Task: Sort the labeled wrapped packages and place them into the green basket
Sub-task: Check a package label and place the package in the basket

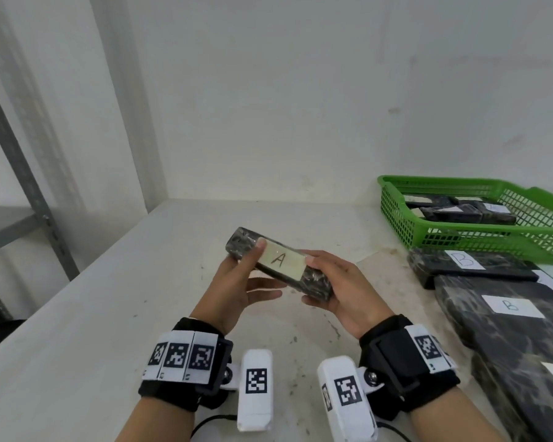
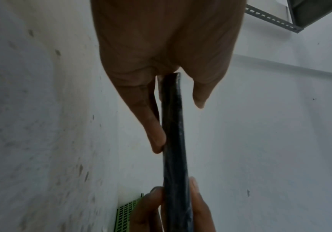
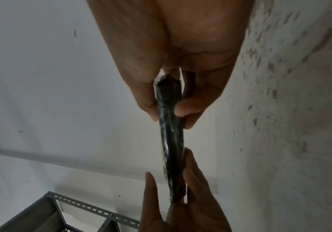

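Head view: both hands have the package marked A (image 1: 278, 262) lifted off the table (image 1: 115, 301), label up so it can be read.
Left hand (image 1: 237, 282): thumb lies on the top near the far end, fingers stretched out flat underneath, so a loose supporting grip rather than a squeeze.
Right hand (image 1: 339, 288): grip closed round the near end, thumb on top, fingers curled under.
Green basket (image 1: 396, 212): sits off to the right at the back of the table and already has a few dark wrapped packages in it; can't read their labels from here.
B packages (image 1: 466, 261): two, maybe three, flat ones lie stacked just in front of the basket, another B label (image 1: 511, 306) on the bigger one.
Left wrist view: package seen edge-on, thin and dark, a left fingertip (image 2: 157, 139) pressed on its side, basket corner (image 2: 127, 213) peeking in below.
Right wrist view: thumb and fingers (image 3: 182, 108) pinch the package edge.
Progress: I'd say partway; this A one looks like it's being checked and is not yet in the basket, and whether the B ones go in too is unclear.
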`<state>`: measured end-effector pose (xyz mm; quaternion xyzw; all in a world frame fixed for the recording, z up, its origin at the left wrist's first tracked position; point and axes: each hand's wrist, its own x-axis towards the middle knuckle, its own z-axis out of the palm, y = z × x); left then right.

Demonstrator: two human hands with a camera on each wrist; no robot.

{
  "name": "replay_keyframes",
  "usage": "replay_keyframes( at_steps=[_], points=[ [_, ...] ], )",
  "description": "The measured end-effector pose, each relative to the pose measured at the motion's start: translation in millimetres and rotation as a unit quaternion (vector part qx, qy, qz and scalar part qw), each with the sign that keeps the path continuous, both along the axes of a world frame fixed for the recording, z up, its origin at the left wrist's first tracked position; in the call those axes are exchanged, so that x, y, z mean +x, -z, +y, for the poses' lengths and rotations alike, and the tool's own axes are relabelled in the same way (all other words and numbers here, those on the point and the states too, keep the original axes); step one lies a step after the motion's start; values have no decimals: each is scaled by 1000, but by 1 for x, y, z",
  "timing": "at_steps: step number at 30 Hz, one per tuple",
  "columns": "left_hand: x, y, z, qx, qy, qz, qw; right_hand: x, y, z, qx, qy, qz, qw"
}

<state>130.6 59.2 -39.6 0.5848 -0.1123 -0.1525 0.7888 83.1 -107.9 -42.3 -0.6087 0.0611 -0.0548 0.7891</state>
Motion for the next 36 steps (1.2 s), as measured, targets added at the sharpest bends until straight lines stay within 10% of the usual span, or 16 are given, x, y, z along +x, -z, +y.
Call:
replay_keyframes(
  at_steps=[11, 36],
  points=[
    [4, 4, 6, -130, -89, -47, 986, 3, 5, -6, 29, 47, -115, 992],
    [-4, -2, 10, -71, -72, -117, 988, -7, -6, -5, 14, 37, -130, 991]
  ],
)
